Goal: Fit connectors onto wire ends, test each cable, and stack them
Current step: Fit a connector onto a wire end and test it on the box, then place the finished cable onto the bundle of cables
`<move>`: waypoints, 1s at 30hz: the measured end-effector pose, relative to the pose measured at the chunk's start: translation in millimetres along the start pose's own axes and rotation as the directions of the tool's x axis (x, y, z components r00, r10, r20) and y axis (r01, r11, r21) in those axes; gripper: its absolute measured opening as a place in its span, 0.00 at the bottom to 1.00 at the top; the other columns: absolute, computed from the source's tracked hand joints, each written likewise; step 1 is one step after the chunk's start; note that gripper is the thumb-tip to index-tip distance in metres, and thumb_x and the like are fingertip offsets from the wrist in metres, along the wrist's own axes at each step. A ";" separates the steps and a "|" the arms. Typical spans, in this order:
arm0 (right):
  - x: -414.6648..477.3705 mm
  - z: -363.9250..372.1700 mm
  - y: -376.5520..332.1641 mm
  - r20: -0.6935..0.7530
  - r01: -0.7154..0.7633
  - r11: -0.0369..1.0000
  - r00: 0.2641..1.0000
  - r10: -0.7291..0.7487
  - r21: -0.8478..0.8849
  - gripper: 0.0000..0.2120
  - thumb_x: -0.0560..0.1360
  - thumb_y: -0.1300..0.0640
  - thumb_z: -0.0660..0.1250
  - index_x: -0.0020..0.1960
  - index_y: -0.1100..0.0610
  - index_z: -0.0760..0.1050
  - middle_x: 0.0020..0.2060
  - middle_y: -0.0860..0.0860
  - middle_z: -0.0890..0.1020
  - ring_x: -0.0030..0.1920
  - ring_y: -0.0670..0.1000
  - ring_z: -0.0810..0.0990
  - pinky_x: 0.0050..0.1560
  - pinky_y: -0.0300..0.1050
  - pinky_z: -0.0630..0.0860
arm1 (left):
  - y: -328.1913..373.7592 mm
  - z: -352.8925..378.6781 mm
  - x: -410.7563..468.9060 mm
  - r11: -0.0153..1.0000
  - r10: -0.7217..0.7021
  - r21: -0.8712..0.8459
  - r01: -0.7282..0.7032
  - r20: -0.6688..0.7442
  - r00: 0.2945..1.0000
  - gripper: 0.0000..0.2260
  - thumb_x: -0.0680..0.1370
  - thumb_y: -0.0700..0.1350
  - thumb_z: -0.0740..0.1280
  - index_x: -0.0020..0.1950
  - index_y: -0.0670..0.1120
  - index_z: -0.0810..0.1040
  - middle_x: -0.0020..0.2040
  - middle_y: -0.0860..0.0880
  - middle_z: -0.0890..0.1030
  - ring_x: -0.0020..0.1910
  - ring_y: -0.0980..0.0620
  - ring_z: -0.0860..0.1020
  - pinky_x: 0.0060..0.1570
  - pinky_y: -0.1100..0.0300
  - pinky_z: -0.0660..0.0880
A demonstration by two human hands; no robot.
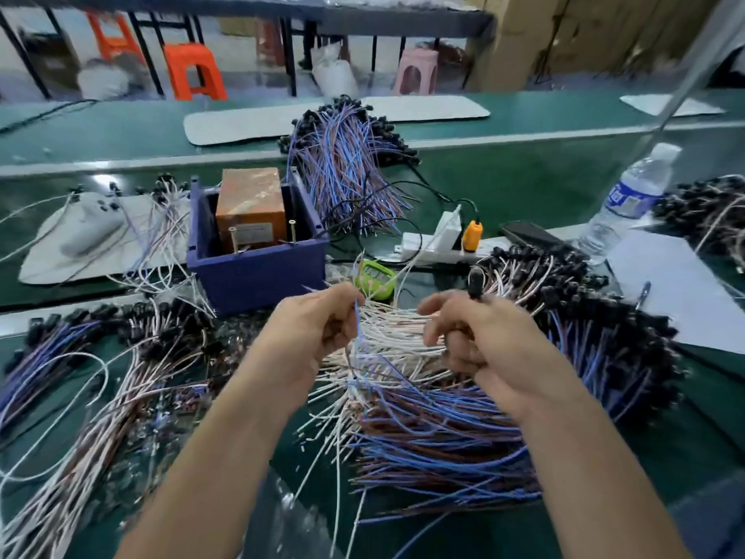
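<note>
My left hand (310, 336) is closed on a thin blue wire (356, 316) whose end rises above the fingers. To its right, my right hand (479, 336) grips a black connector (475, 282) that sticks up past the thumb. Both hands hover over a pile of loose white, blue and brown wires (407, 397). Cables with black connectors fitted lie in heaps at the left (133, 357) and at the right (596, 316). A blue bin holding an orange tester box (250, 203) stands behind the hands.
A bundle of blue and brown cables (346, 163) lies at the back. A white power strip with an orange plug (471, 236), a green device (375, 276), a water bottle (629, 199) and white paper (677, 288) sit to the right. Clear plastic bag (282, 518) lies near me.
</note>
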State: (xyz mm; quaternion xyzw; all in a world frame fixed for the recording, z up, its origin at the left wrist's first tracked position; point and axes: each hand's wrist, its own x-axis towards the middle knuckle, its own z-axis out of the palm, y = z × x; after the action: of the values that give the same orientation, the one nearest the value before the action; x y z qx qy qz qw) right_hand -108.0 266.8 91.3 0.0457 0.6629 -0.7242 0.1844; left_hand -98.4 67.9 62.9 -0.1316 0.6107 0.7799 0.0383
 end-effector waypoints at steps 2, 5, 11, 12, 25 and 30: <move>-7.2 -30.1 -6.0 -0.109 0.039 0.999 0.993 -0.043 -0.034 0.08 0.79 0.68 0.58 0.47 0.63 0.75 0.34 0.62 0.80 0.22 0.49 0.65 0.22 0.39 0.62 | -6.9 11.2 0.8 0.990 -0.013 0.138 0.016 -0.021 1.000 0.13 0.76 0.42 0.69 0.31 0.47 0.83 0.28 0.49 0.77 0.27 0.54 0.72 0.32 0.64 0.69; -16.5 -70.0 -10.4 -0.202 0.057 0.961 0.973 -0.115 -0.271 0.13 0.83 0.67 0.56 0.46 0.64 0.77 0.37 0.65 0.83 0.27 0.54 0.78 0.25 0.42 0.73 | -19.0 27.1 -0.8 0.930 -0.030 0.366 0.032 -0.012 0.999 0.13 0.76 0.42 0.71 0.30 0.45 0.84 0.29 0.49 0.81 0.27 0.52 0.76 0.31 0.62 0.72; -14.6 -116.9 -13.7 -0.293 -0.229 0.228 0.904 -0.311 -0.946 0.16 0.83 0.51 0.61 0.43 0.61 0.75 0.36 0.56 0.80 0.36 0.58 0.79 0.40 0.51 0.77 | -38.2 53.3 -8.2 0.631 0.037 0.776 -0.001 -0.028 0.999 0.09 0.73 0.52 0.72 0.34 0.56 0.86 0.29 0.51 0.84 0.29 0.51 0.82 0.35 0.55 0.80; -14.0 -119.8 -11.5 -0.293 -0.264 0.130 0.890 -0.348 -0.956 0.16 0.82 0.49 0.62 0.41 0.59 0.72 0.35 0.54 0.76 0.37 0.58 0.75 0.40 0.49 0.73 | -39.6 56.0 -9.1 0.627 0.018 0.779 0.001 -0.015 1.000 0.09 0.73 0.52 0.72 0.33 0.56 0.86 0.29 0.51 0.84 0.28 0.51 0.82 0.35 0.55 0.80; -20.2 -111.2 17.0 -0.471 -0.318 0.371 0.753 -0.460 -0.872 0.15 0.73 0.49 0.78 0.41 0.58 0.77 0.33 0.53 0.79 0.35 0.56 0.80 0.38 0.45 0.74 | -54.8 55.5 -11.7 0.410 0.100 0.912 -0.002 -0.043 0.994 0.19 0.73 0.58 0.76 0.27 0.49 0.82 0.21 0.54 0.77 0.26 0.53 0.78 0.27 0.62 0.68; -28.4 -76.8 26.2 -0.424 -0.208 0.414 0.723 -0.545 -0.886 0.09 0.74 0.53 0.74 0.39 0.52 0.76 0.32 0.50 0.80 0.36 0.55 0.79 0.39 0.42 0.71 | -51.8 46.3 -14.4 0.539 0.120 0.842 -0.027 -0.045 0.992 0.13 0.72 0.59 0.76 0.31 0.53 0.84 0.24 0.56 0.80 0.24 0.58 0.77 0.28 0.63 0.69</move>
State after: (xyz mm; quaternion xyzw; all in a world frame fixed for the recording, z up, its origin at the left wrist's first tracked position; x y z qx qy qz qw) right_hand -86.8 346.3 66.5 0.1211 0.9595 -0.2046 -0.1511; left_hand -80.5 127.0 28.0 -0.1093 0.9152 0.3864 0.0339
